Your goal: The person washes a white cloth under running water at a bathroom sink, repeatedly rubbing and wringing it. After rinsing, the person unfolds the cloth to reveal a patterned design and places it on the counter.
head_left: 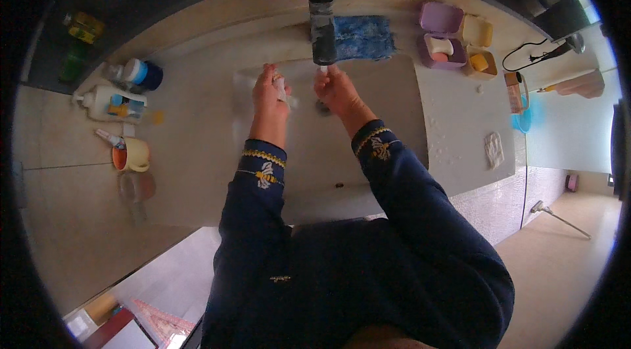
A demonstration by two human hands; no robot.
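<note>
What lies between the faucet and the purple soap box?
In the head view, a blue patterned piece, apparently cloth, lies between the faucet and the purple soap box.

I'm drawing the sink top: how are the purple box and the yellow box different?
The purple box looks bigger; the yellow box looks smaller. The purple box holds a white bar and a pinkish piece; the yellow box holds one orange-yellow piece. The purple box sits nearer the tap than the yellow box. Both are open on the counter.
</note>
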